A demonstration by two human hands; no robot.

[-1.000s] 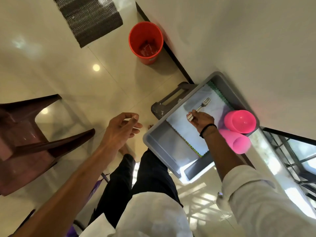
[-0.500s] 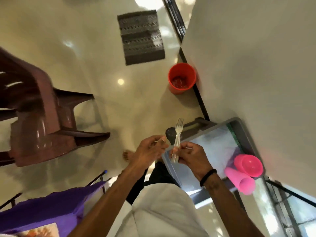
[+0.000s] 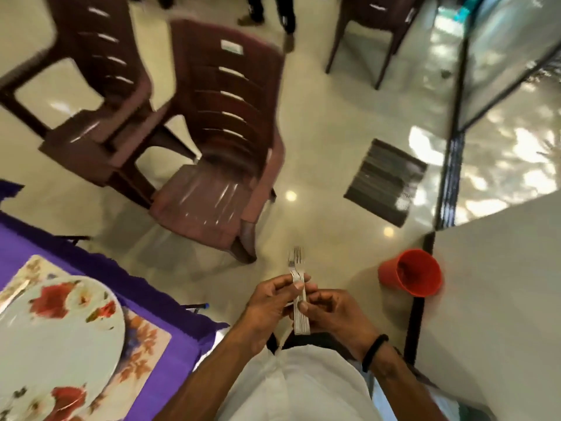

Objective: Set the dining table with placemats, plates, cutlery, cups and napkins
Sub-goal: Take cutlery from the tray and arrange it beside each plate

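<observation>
Fingers [image 3: 299, 286] of both hands around forks [image 3: 299, 287]

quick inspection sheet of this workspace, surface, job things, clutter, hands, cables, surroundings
surface: table under a purple cloth, only its corner in view at lower left
job's things: floral round plate on a floral rectangular placemat; bundle of steel forks, tines pointing away from the person
clutter: nothing seen on the table
grippers: left hand and right hand both hold the forks
cables: nothing seen
surroundings: brown plastic chairs, dark striped floor mat, red plastic bucket by a pale wall, glossy tiled floor, glass door at right
</observation>
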